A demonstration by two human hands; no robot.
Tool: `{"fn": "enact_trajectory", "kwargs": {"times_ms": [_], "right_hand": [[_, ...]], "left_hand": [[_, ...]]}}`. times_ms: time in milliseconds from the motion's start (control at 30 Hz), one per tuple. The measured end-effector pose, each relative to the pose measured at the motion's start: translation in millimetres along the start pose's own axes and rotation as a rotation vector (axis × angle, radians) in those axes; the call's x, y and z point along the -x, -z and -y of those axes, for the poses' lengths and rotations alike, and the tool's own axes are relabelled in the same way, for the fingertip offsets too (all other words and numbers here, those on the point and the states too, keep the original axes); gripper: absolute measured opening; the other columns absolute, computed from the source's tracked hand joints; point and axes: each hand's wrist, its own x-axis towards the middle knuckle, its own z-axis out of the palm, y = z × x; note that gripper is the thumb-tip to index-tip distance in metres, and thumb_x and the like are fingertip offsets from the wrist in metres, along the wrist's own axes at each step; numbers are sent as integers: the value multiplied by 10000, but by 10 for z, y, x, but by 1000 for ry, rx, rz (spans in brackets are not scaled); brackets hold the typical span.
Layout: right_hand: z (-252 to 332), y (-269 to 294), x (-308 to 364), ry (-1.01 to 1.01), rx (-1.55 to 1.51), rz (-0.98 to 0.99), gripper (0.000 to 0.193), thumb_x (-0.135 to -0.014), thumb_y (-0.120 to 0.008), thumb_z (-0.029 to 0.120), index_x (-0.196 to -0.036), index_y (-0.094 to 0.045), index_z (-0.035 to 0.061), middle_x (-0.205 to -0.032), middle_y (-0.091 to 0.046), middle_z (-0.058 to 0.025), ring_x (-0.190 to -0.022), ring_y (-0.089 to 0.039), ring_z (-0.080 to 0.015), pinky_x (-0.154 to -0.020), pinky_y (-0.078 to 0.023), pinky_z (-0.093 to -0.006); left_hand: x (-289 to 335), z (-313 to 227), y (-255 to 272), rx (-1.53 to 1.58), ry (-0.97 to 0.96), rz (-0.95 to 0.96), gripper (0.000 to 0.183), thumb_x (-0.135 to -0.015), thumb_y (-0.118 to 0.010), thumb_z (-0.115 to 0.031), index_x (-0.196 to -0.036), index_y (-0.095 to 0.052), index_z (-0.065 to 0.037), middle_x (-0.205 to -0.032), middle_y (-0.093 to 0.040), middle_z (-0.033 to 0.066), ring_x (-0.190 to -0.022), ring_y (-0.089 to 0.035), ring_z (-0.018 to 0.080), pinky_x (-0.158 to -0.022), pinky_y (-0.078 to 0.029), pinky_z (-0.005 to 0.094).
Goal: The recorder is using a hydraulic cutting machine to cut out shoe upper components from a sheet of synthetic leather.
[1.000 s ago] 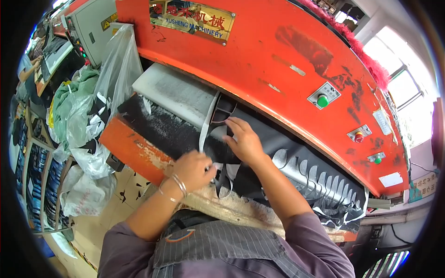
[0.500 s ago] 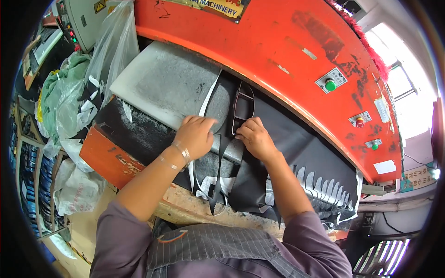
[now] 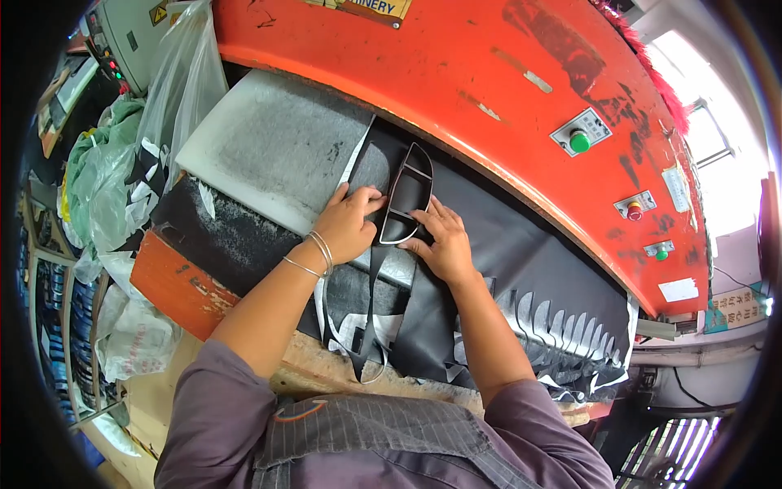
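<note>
A dark-rimmed metal cutting die (image 3: 419, 173), half-oval with crossbars, lies on a black sheet of leather-like material (image 3: 505, 220). My left hand (image 3: 352, 224) has its fingertips against the die's left edge. My right hand (image 3: 444, 240) grips the right side near its lower end, thumb by the near corner. Between them, the two hands hold the die. Narrow black offcut strips (image 3: 371, 318) with pale undersides hang toward me, below the die. Left of the die, part of the sheet is cut away, baring a grey surface.
A thick pale cutting board (image 3: 269, 122) lies at the left. Behind stands a red press beam (image 3: 456, 73) with a green button (image 3: 579, 141) and a red button (image 3: 634, 211). Slit scraps (image 3: 562, 326) line the sheet's near right edge. Plastic bags (image 3: 106, 179) crowd the far left.
The die has shifted left and toward me on the sheet. My left hand, blurred and apart from it before, now touches its left edge. My right hand has moved up along its right side.
</note>
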Motion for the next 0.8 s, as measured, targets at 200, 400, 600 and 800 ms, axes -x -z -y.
{"fn": "enact_trajectory", "kwargs": {"times_ms": [200, 400, 600, 800], "right_hand": [[-33, 222, 135, -49, -34, -34, 700, -675, -793, 404, -1256, -560, 91, -1310, -523, -247, -1274, -458, -387, -1037, -365, -455], [-277, 1492, 827, -377, -315, -800, 634, -869, -668, 212, -1396, -398, -16, -1461, -391, -177, -1348, -378, -289, -1106, -293, -392], [-1706, 3256, 1931, -593, 129, -1456, 640, -1018, -361, 415, -1419, -292, -78, -1446, -317, -303, -1374, -298, -346, -1127, -236, -419], [-2126, 3608, 2025, -992, 228, -1463, 903, -954, -261, 619, -1425, -176, -147, -1501, -162, -339, -1438, -85, -403, -1161, -118, -468]], "left_hand": [[-105, -81, -69, 156, 11, -79, 460, -787, -491, -58, -1236, -411, -5, -1208, -638, 128, -1194, -528, 291, -1112, -260, 419], [-285, -793, -65, 405, 43, -380, 230, -841, -582, -117, -1054, -616, -35, -975, -696, 142, -896, -681, 248, -776, -526, 336], [-678, -2483, -148, 324, -490, -103, 247, -883, -598, -269, -825, -679, -44, -710, -651, 160, -677, -665, 304, -628, -522, 353], [-1163, -2789, -282, -45, -467, -153, 340, -896, -523, -261, -660, -581, -23, -668, -581, 210, -666, -588, 410, -610, -456, 496]]}}
